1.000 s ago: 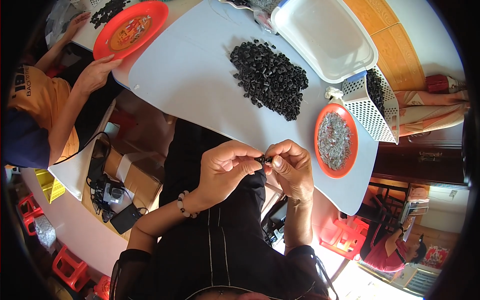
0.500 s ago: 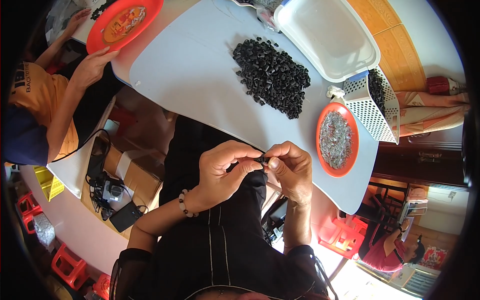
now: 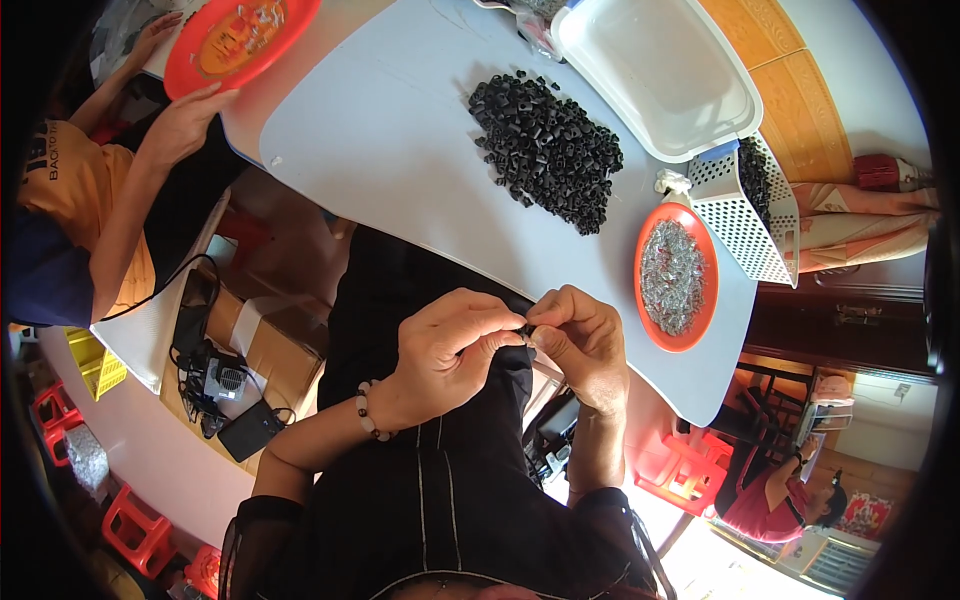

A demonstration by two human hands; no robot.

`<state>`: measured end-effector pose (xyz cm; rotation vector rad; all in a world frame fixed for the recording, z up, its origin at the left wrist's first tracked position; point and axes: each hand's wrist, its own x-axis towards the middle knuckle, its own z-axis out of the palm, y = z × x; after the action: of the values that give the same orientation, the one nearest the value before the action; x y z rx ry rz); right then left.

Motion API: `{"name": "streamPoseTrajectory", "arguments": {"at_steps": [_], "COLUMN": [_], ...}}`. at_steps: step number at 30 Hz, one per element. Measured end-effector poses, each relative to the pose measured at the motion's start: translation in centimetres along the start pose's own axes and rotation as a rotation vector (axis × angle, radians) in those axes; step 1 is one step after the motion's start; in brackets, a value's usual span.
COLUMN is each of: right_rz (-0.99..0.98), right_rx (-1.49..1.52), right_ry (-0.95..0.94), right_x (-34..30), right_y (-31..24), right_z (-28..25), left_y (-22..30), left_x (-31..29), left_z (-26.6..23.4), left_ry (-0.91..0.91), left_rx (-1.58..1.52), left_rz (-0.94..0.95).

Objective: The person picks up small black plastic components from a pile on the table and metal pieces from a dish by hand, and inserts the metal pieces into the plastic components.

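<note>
Above my lap, just off the table's near edge, both hands meet fingertip to fingertip. My left hand (image 3: pixel 440 350) is closed in a pinch on a small black plastic part (image 3: pixel 524 330), mostly hidden by the fingers. From the other side my right hand (image 3: pixel 585 350) pinches at the same part; a tiny pale glint shows between the thumbs, too small to name. A heap of similar black parts (image 3: pixel 545 150) lies on the table beyond. To the right of my hands an orange-red plate (image 3: pixel 712 270) holds many small clear and silvery pieces (image 3: pixel 672 275).
The pale table (image 3: pixel 370 150) carries a white tub (image 3: pixel 650 80) and a perforated white basket (image 3: pixel 735 220) with black parts. At left a co-worker's hand (image 3: pixel 180 130) holds a red plate (image 3: pixel 290 35). A cardboard box (image 3: pixel 285 345) with cables and red stools (image 3: pixel 140 530) stand lower left.
My fingers have closed in further around the black part, which shows less now. The co-worker's red plate has shifted slightly left and up.
</note>
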<state>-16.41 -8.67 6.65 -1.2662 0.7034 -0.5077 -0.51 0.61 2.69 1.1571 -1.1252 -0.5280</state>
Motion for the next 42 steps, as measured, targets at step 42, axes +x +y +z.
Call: {"name": "streamPoseTrajectory", "arguments": {"at_steps": [42], "right_rz": [-0.43], "right_rx": [-0.493], "right_ry": [0.07], "right_x": [1.5], "right_y": [-0.1], "right_z": [0.3], "left_y": [-1.6], "left_x": [0.4], "left_z": [-0.5], "left_ry": [-0.076], "left_rx": [-0.521], "left_rz": [-0.401]}}
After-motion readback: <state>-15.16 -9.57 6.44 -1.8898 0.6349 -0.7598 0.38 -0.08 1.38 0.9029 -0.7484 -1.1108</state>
